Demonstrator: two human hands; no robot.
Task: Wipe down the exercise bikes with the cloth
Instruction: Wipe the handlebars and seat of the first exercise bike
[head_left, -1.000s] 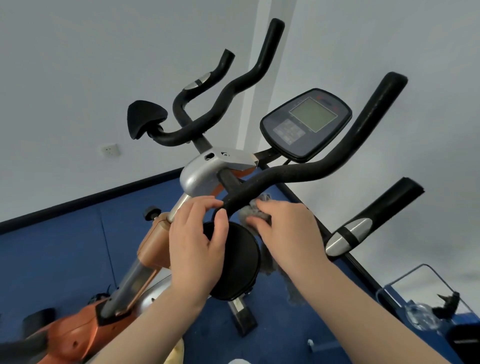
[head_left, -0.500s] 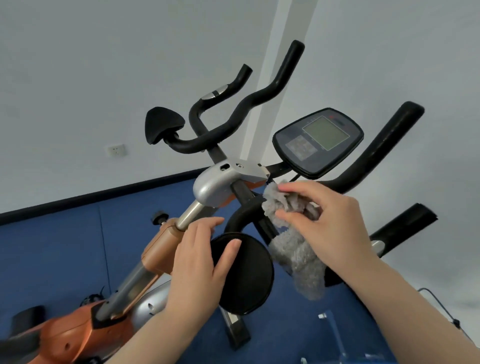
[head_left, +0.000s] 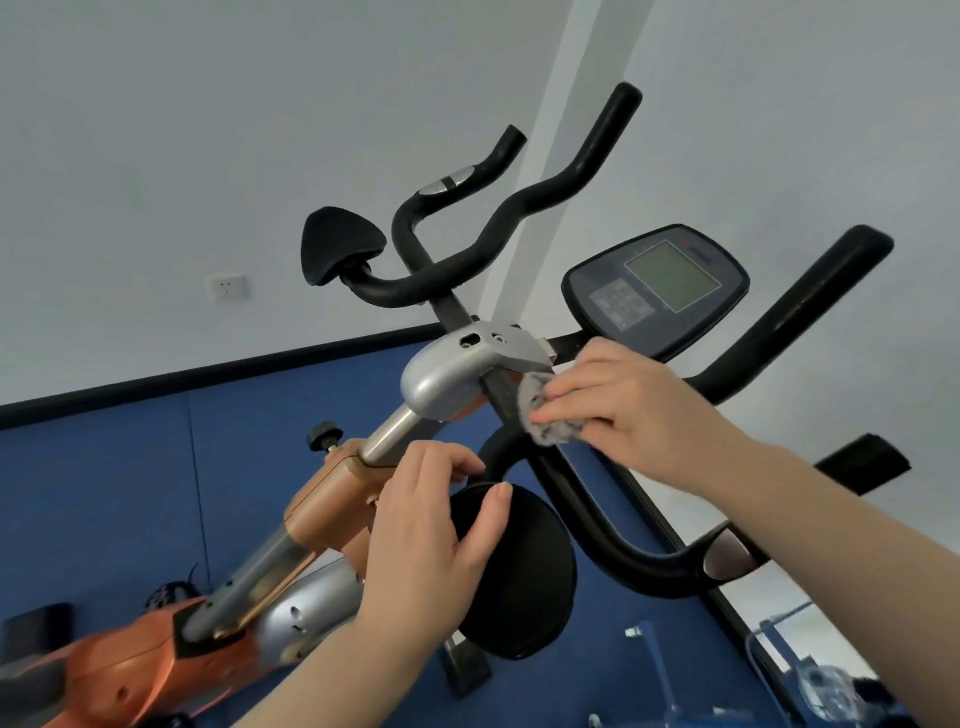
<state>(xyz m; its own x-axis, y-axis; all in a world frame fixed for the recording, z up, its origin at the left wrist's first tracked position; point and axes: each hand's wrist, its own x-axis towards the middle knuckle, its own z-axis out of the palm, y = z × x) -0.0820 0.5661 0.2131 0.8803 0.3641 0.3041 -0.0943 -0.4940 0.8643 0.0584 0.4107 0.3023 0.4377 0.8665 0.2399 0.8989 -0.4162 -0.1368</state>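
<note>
An orange and silver exercise bike (head_left: 332, 499) fills the view, with black foam handlebars (head_left: 779, 322) and a dark console (head_left: 660, 291). My right hand (head_left: 623, 410) is closed on a bunched grey cloth (head_left: 545, 421) and presses it against the black handlebar stem just below the silver clamp cover (head_left: 457, 369). My left hand (head_left: 436, 545) grips the edge of a round black elbow pad (head_left: 524, 577), thumb on its face. Most of the cloth is hidden under my fingers.
A second black pad (head_left: 337, 249) and the far handlebar (head_left: 519, 208) rise at the back. A black adjustment knob (head_left: 324, 434) sticks out of the orange post. Blue floor, white walls and a wall socket (head_left: 227, 287) surround the bike. Clutter lies at the lower right.
My right hand has lifted the cloth from under the handlebar up to the stem beside the silver clamp and bunched it tighter. My left hand has kept its hold on the round pad.
</note>
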